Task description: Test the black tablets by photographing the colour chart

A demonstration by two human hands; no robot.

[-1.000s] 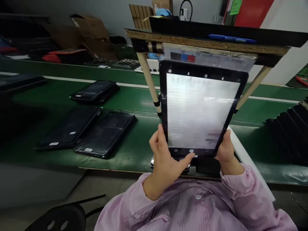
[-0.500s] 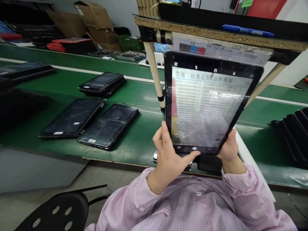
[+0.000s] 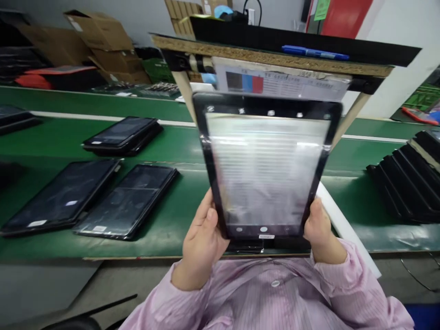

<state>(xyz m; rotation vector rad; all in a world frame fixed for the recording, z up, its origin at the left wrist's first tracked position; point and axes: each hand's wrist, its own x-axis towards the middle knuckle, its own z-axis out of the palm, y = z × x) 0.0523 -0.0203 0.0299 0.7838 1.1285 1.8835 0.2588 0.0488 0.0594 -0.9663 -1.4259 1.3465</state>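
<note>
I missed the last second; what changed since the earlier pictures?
The tablet shifted left in view and its screen blurred; the left hand slid down its edge, thumb off the front. The right hand still holds it; the tablets on the green bench lie unmoved.

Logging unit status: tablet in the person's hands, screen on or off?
On: the tablet held by the left hand and right hand shows bright, blurred text rows, unlike the dark tablet lying on the bench.

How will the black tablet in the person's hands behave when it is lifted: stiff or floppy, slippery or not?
The black-framed tablet is probably stiff: it looks flat though held only near its lower edge by the left hand and right hand. Its glossy front may be slippery and fragile.
</note>
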